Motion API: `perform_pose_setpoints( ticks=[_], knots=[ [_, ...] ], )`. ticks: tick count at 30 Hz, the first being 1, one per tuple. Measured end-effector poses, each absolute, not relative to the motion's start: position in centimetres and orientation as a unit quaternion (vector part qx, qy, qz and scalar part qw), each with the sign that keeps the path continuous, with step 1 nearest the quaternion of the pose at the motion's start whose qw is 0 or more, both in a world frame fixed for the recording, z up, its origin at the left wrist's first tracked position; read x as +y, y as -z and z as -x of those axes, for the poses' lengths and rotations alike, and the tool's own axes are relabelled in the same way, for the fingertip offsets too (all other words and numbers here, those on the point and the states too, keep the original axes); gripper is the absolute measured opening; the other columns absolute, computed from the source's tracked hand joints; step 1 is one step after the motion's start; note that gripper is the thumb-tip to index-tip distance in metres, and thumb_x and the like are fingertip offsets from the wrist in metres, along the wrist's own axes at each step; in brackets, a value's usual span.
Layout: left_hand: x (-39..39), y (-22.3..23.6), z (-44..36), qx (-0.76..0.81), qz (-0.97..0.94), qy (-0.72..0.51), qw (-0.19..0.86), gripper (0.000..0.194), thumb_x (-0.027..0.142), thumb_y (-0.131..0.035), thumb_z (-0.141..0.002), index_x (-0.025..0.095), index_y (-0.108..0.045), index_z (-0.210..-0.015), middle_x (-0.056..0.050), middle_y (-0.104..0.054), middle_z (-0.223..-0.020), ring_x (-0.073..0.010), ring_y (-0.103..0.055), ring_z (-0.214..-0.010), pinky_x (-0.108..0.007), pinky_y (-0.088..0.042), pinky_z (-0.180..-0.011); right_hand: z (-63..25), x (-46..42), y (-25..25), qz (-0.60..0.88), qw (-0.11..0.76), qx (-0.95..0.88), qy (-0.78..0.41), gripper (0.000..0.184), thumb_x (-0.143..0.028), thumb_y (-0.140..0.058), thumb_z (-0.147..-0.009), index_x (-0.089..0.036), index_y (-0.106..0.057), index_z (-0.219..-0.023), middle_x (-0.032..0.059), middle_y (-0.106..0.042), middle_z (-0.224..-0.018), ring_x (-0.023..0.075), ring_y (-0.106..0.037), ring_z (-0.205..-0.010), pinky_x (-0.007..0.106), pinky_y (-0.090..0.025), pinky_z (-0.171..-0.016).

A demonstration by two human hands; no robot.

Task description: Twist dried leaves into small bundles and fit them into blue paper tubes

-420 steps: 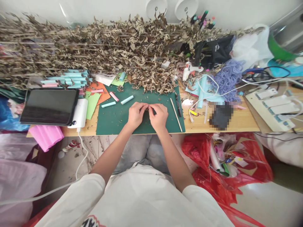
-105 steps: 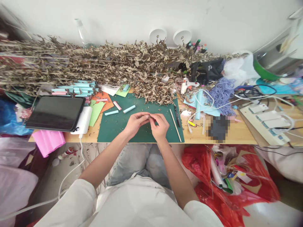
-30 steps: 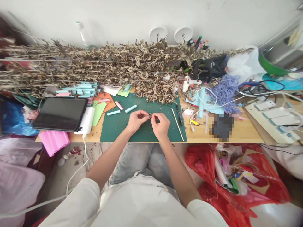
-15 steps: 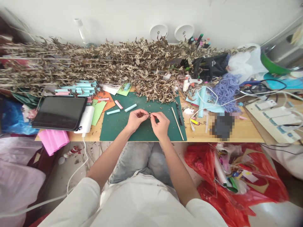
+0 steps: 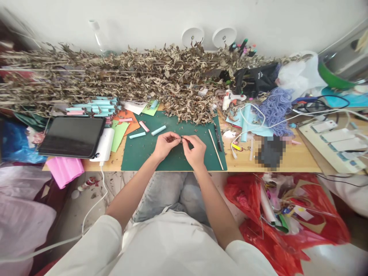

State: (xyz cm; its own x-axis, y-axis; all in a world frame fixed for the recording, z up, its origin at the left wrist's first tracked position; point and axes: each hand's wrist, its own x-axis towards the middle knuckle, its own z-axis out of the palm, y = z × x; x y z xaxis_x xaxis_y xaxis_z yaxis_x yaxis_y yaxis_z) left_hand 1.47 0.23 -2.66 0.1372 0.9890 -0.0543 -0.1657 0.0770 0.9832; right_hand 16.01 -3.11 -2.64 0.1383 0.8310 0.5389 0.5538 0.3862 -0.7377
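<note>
My left hand [image 5: 166, 145] and my right hand [image 5: 194, 150] meet fingertip to fingertip over the green cutting mat [image 5: 138, 155]. Both are closed in a pinch on a small dark bit of dried leaf [image 5: 181, 139], mostly covered by the fingers. Just beyond my left hand lie a blue paper tube [image 5: 158, 130], a second blue tube [image 5: 137, 135] and a pink tube [image 5: 144, 126]. Right of my right hand rest a thin wooden stick [image 5: 215, 149] and a black pen [image 5: 218, 140]. Loose dried leaves [image 5: 192, 109] are heaped at the mat's far edge.
Dried stalks [image 5: 115, 73] run along the wall. At left are a tablet [image 5: 73, 136], a white power bank [image 5: 103, 147] and stacked blue tubes [image 5: 105, 102]. To the right are a glue gun [image 5: 230, 99], purple yarn [image 5: 276, 109], a white cable and a power strip [image 5: 333, 143].
My hands stay in almost the same place, with only slight finger movement around the dried leaf bit. The rest of the scene looks the same.
</note>
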Motion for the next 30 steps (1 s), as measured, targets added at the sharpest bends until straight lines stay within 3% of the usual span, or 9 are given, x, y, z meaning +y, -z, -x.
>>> perform_pose_setpoints(
  ticks=[15, 26, 30],
  knots=[
    [-0.06, 2.47, -1.57, 0.441, -0.484, -0.482, 0.582, 0.025, 0.034, -0.086, -0.065, 0.017, -0.071, -0.076, -0.003, -0.071, -0.078, -0.0131, -0.062, -0.07, -0.028, -0.051, -0.071, -16.08, -3.1, 3.01, 0.577, 0.516, -0.623, -0.11, 0.017, -0.024, -0.052, -0.093, -0.021, -0.065, -0.082, 0.0037, -0.067, -0.077, 0.016, -0.061, -0.07, 0.03, -0.052, -0.069],
    [0.15, 2.53, -1.44, 0.443, -0.462, -0.5, 0.583, 0.03, 0.034, -0.089, -0.061, 0.016, -0.072, -0.078, -0.002, -0.072, -0.079, -0.0128, -0.064, -0.072, -0.028, -0.052, -0.074, -16.06, -3.15, 2.73, 0.543, 0.505, -0.658, -0.131, 0.016, -0.025, -0.059, -0.09, -0.021, -0.07, -0.102, 0.0073, -0.074, -0.093, 0.0208, -0.067, -0.088, 0.037, -0.057, -0.083],
    [0.14, 2.41, -1.49, 0.443, -0.462, -0.496, 0.587, 0.032, 0.036, -0.089, -0.061, 0.016, -0.072, -0.078, -0.002, -0.071, -0.078, -0.0139, -0.064, -0.072, -0.029, -0.053, -0.074, -15.97, -3.2, 2.63, 0.532, 0.517, -0.656, -0.137, 0.012, -0.024, -0.059, -0.092, -0.023, -0.071, -0.096, 0.0052, -0.076, -0.091, 0.0189, -0.069, -0.084, 0.035, -0.057, -0.081]
  ],
)
